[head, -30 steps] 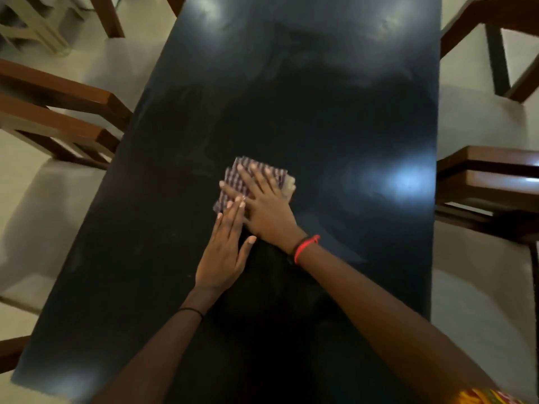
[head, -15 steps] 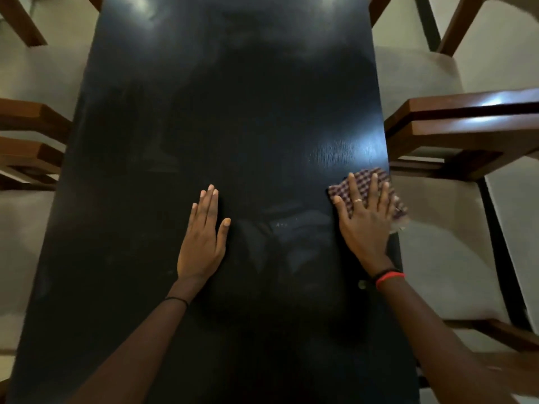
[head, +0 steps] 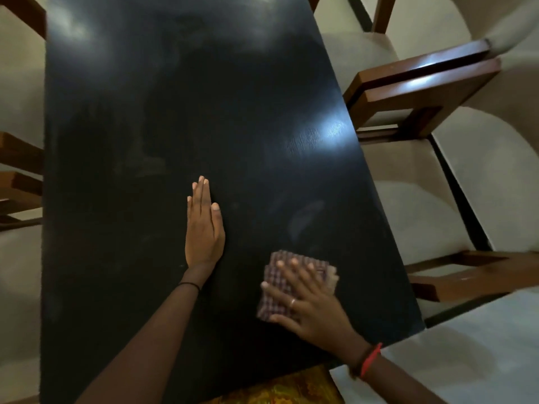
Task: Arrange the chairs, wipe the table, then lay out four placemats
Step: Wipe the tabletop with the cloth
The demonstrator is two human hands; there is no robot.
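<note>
wiping step: right hand flat, fingers spread, pressing checked cloth on black table. left hand flat, open, holding nothing. next likely needs strokes across the far, unwiped end.

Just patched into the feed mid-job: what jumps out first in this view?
A long black table fills the frame, bare but for two hands. The right hand presses a checked cloth flat near the table's near right corner; the left hand lies flat, palm down, mid-table. Brown wooden chairs with pale seats line the right edge.
</note>
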